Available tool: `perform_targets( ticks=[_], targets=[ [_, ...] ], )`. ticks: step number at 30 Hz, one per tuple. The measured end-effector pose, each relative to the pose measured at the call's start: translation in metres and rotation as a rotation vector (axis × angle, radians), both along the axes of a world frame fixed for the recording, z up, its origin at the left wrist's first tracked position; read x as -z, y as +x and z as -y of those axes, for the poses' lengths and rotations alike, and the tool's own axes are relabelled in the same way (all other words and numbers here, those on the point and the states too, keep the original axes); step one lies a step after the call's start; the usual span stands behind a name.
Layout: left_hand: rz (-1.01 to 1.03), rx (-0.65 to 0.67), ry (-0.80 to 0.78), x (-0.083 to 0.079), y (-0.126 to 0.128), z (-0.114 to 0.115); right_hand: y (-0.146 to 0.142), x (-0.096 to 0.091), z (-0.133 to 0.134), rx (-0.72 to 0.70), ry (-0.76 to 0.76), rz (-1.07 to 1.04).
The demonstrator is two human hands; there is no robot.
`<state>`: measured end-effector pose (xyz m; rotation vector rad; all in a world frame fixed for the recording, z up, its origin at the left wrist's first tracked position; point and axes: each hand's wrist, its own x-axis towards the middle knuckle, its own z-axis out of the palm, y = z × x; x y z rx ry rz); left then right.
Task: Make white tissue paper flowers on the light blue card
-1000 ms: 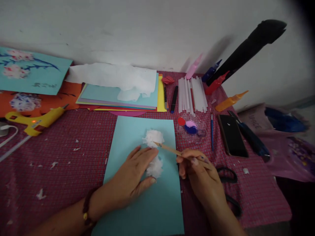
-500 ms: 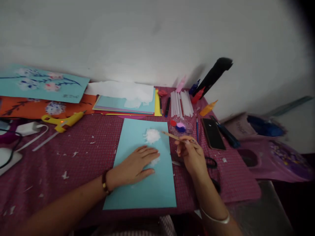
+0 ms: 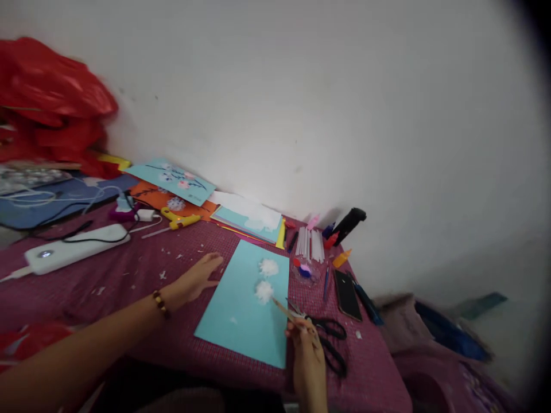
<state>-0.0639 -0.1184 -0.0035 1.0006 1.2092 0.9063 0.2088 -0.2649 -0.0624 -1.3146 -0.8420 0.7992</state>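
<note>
A light-blue sheet of paper (image 3: pixel 241 330) lies on the table with two white fluffy tufts on it, an upper tuft (image 3: pixel 269 267) and a lower tuft (image 3: pixel 264 291). My right hand (image 3: pixel 306 338) is closed around a thin wooden paintbrush (image 3: pixel 284 310), whose tip is just right of the lower tuft. Black-handled scissors (image 3: pixel 329 328) lie beside and partly under this hand. My left hand (image 3: pixel 200 278) is open, fingers stretched out, at the sheet's left edge. Beyond the sheet's right edge is a clear plastic palette (image 3: pixel 312 279) with red, lilac and blue paint.
A yellow glue gun (image 3: pixel 181 221), a white power strip (image 3: pixel 77 248) and cords lie left. Behind are a painted blue card (image 3: pixel 172 180) and stacked papers (image 3: pixel 249 221). Glue sticks (image 3: pixel 310 244), an orange paint bottle (image 3: pixel 342 258) and a phone (image 3: pixel 348 295) stand or lie right.
My left hand has moved left off the paper, uncovering the lower tuft. My right hand has brought the paintbrush down from the upper tuft to the lower one. The view has shifted.
</note>
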Motion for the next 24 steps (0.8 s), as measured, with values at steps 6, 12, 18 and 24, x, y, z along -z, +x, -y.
perform_targets(
  ticks=[6,12,18,24],
  targets=[
    [0.079,0.212,-0.026,0.014,0.021,-0.007,-0.003,0.011,-0.006,0.058,0.123,-0.025],
    [0.177,0.264,0.021,0.032,0.013,-0.013,-0.003,0.017,-0.010,0.233,0.221,-0.033],
    [0.361,0.363,0.075,0.027,-0.023,-0.053,-0.008,0.016,-0.015,0.434,0.209,0.022],
    [0.497,0.426,0.028,0.032,0.012,-0.080,-0.008,0.014,-0.018,0.603,0.020,0.311]
  ],
)
